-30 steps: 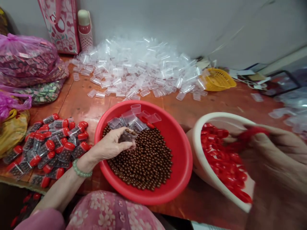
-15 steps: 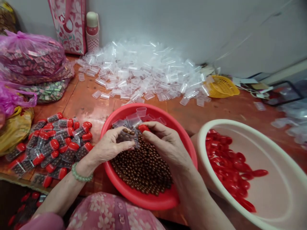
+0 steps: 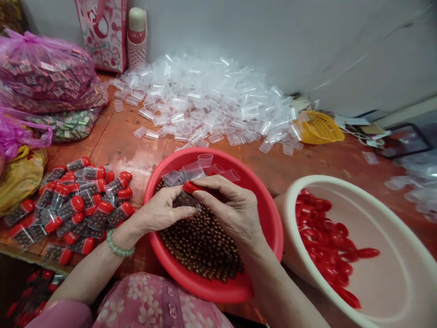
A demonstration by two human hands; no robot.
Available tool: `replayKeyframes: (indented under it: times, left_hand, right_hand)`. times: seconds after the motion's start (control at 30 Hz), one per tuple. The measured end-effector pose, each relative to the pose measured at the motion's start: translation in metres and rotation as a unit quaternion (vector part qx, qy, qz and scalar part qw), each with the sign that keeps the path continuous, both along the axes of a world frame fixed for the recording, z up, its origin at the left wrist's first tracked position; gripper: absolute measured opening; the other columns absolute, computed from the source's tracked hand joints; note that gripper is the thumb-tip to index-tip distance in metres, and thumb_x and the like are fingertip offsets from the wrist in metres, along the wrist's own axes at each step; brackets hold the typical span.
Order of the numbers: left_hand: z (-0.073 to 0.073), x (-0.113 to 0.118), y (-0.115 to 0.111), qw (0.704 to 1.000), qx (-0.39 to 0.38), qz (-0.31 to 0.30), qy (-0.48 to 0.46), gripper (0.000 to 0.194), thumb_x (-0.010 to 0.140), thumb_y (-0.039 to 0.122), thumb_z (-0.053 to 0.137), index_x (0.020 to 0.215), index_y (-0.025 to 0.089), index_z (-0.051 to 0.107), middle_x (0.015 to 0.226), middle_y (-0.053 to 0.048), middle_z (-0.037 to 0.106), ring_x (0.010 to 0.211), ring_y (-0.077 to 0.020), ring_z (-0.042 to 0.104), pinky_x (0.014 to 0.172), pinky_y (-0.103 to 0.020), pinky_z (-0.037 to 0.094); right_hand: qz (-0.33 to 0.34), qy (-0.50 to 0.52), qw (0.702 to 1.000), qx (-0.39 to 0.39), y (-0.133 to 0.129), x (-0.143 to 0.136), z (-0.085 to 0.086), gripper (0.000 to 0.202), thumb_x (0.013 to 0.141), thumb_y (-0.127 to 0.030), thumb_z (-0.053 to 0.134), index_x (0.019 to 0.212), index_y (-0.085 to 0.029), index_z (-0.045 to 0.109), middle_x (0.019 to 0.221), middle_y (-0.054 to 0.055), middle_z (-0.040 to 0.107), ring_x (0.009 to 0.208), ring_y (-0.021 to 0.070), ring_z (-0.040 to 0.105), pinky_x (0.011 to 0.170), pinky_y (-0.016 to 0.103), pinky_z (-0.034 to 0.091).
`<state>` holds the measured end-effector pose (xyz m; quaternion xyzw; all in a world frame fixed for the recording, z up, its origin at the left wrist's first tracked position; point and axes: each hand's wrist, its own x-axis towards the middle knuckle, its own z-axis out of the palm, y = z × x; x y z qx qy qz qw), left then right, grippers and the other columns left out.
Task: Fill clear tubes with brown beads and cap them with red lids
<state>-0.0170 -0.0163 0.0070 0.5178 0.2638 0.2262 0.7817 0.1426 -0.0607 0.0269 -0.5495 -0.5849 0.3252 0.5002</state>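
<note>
My left hand (image 3: 162, 209) is closed round a small clear plastic container (image 3: 185, 199) that holds brown beads. A red cap (image 3: 190, 187) sits at the container's mouth, gripped by the fingers of my right hand (image 3: 230, 207). Whether the cap is fully seated I cannot tell. Both hands are above a red basin (image 3: 269, 228), which holds a heap of shiny brown beads (image 3: 201, 248). Several empty clear containers (image 3: 193, 171) lie at the basin's far side, partly behind my hands.
Filled, red-capped containers (image 3: 82, 196) are piled at left. A cream basin (image 3: 382, 282) with red caps (image 3: 324, 237) stands at right. Behind lies a large heap of clear containers (image 3: 211, 105), beside a yellow basket (image 3: 321, 127). Pink bags (image 3: 48, 68) and a flask (image 3: 137, 38) are at back left.
My right hand has brought the red cap left onto the mouth of the bead-filled container, where it was apart from it before. The view has shifted slightly.
</note>
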Motion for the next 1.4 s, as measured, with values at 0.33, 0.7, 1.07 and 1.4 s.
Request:
replayKeyframes:
  times: [0.33,0.7,1.07,1.4]
  left_hand:
    - [0.006,0.001,0.003,0.999,-0.043,0.014,0.01,0.023,0.077,0.022,0.066,0.096,0.013,0.058,0.076,0.001,0.06,0.069,-0.0091,0.054,0.07,-0.024,0.043]
    - [0.007,0.002,0.004,0.999,-0.049,0.012,0.014,0.02,0.078,0.019,0.065,0.095,0.013,0.057,0.074,0.001,0.062,0.069,-0.0089,0.057,0.07,-0.024,0.043]
    - [0.004,0.003,0.004,0.995,-0.083,0.038,-0.027,0.017,0.078,0.016,0.065,0.093,0.013,0.057,0.073,0.002,0.062,0.067,-0.0077,0.059,0.069,-0.023,0.045]
    - [0.0,-0.001,0.003,0.981,-0.163,0.059,-0.085,0.04,0.064,0.026,0.081,0.097,0.013,0.062,0.083,-0.001,0.065,0.073,-0.0099,0.062,0.071,-0.024,0.048]
  right_hand:
    - [-0.01,-0.086,0.996,0.038,-0.01,0.016,0.004,0.018,0.084,-0.017,0.068,0.097,-0.028,0.074,0.09,0.002,0.073,0.082,0.0161,0.067,0.074,0.032,0.056]
    - [-0.029,-0.111,0.992,0.058,-0.009,0.02,0.007,0.021,0.083,-0.013,0.067,0.096,-0.027,0.074,0.089,0.001,0.072,0.081,0.0139,0.067,0.074,0.028,0.056]
    - [0.021,-0.229,0.971,0.058,-0.021,0.035,0.027,0.019,0.082,-0.011,0.068,0.095,-0.024,0.073,0.087,0.001,0.072,0.077,0.0116,0.068,0.069,0.022,0.055]
    - [-0.05,-0.083,0.995,-0.022,-0.016,0.009,0.007,0.014,0.085,-0.021,0.068,0.098,-0.027,0.071,0.091,-0.001,0.073,0.082,0.0127,0.067,0.077,0.027,0.053]
